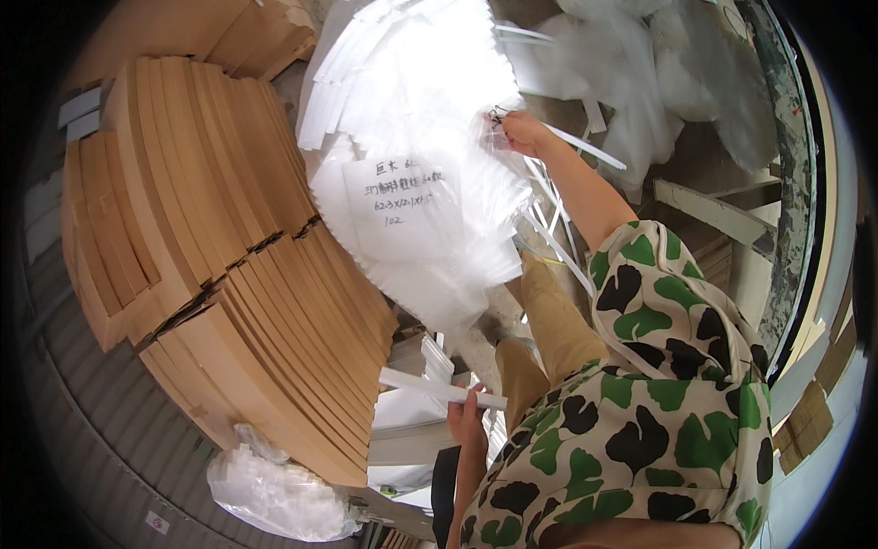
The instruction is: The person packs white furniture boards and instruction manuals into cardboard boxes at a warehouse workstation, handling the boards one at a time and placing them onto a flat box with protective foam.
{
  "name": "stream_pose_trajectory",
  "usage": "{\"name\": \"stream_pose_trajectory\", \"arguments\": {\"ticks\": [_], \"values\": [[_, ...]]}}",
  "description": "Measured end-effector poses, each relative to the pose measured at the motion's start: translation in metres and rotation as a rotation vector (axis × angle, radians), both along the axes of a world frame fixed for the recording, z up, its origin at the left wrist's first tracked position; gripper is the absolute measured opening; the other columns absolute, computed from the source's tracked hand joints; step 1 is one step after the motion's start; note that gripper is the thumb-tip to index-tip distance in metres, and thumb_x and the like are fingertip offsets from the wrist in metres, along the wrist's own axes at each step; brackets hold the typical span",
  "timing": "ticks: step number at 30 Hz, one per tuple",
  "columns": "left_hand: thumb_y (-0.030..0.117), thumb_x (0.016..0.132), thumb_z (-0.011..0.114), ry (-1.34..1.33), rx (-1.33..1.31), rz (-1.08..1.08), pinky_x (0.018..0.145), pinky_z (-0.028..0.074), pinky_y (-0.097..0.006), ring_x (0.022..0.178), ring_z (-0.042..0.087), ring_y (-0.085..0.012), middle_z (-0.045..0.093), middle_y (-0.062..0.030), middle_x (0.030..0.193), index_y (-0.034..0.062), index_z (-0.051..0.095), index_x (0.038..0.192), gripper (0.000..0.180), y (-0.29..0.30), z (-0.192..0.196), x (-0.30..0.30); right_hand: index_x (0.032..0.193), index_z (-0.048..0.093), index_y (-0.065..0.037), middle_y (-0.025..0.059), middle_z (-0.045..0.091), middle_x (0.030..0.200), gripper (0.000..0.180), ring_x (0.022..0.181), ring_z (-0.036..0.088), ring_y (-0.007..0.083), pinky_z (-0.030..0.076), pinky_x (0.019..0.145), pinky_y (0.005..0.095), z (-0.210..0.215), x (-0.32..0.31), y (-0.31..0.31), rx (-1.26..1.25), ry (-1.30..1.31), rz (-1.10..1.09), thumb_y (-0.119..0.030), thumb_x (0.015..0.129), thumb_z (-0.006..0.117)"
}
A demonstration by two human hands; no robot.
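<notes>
Below the wrapped bundle, whose plastic is pinched by the right hand, a white strip, likely light, stiff and best held mid-length, is gripped by the left hand.

the wrap over the white stack is thin clear plastic, glossy and crinkled. the white strip looks smooth and fairly matt. the brown boards are smooth and matt, wood fibre or cardboard, hard to tell. the heaped sheeting is cloudy, wrinkled plastic; the printed garment, soft matt cloth.
</notes>
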State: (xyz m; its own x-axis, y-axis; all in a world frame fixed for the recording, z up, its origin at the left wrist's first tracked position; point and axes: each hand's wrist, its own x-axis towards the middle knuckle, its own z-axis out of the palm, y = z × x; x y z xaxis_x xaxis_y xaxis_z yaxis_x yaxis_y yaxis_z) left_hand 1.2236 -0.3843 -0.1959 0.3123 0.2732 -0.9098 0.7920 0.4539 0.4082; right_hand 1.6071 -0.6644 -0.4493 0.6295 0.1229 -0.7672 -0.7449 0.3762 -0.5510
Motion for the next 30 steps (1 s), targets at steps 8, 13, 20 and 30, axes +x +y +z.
{"name": "stream_pose_trajectory", "arguments": {"ticks": [8, 13, 20, 30], "values": [[0.013, 0.090, 0.051, 0.006, -0.018, 0.000, 0.082, 0.048, -0.035, 0.093, 0.058, -0.0259, 0.054, -0.0191, 0.109, -0.0020, 0.034, 0.126, 0.043, -0.002, -0.007, 0.015, 0.107, 0.057, -0.001, 0.0032, 0.058, 0.096, 0.030, 0.086, 0.052, 0.0091, 0.043, 0.073, 0.0234, 0.006, -0.101, -0.009, -0.163, -0.013, 0.147, -0.017, 0.082, 0.062], [0.014, 0.090, 0.051, 0.013, -0.027, -0.030, 0.082, 0.049, -0.034, 0.093, 0.058, -0.0254, 0.055, -0.0192, 0.109, -0.0025, 0.035, 0.125, 0.042, 0.001, -0.010, 0.018, 0.109, 0.055, 0.002, 0.0051, 0.058, 0.100, 0.034, 0.087, 0.053, 0.0098, 0.044, 0.074, 0.0248, -0.014, -0.158, -0.020, -0.490, -0.044, -0.227, -0.017, 0.082, 0.063], [-0.001, 0.076, 0.047, -0.063, 0.035, -0.119, 0.080, 0.047, -0.037, 0.080, 0.058, -0.0236, 0.058, -0.0139, 0.088, -0.0037, 0.046, 0.106, 0.030, 0.005, -0.027, 0.010, 0.133, 0.025, -0.011, 0.0134, 0.058, 0.098, 0.076, 0.076, 0.058, 0.0169, 0.050, 0.067, 0.0308, 0.045, -0.171, 0.016, -0.085, 0.160, 0.086, -0.019, 0.074, 0.072], [0.003, 0.077, 0.056, -0.160, 0.035, -0.185, 0.060, 0.045, -0.025, 0.065, 0.054, -0.0144, 0.055, -0.0066, 0.077, 0.0011, 0.051, 0.094, 0.018, 0.004, -0.043, 0.043, 0.080, 0.053, -0.003, 0.0011, 0.054, 0.066, 0.011, 0.056, 0.052, 0.0072, 0.042, 0.047, 0.0177, 0.075, -0.121, 0.059, 0.246, 0.374, -0.153, -0.001, 0.078, 0.063]]}}
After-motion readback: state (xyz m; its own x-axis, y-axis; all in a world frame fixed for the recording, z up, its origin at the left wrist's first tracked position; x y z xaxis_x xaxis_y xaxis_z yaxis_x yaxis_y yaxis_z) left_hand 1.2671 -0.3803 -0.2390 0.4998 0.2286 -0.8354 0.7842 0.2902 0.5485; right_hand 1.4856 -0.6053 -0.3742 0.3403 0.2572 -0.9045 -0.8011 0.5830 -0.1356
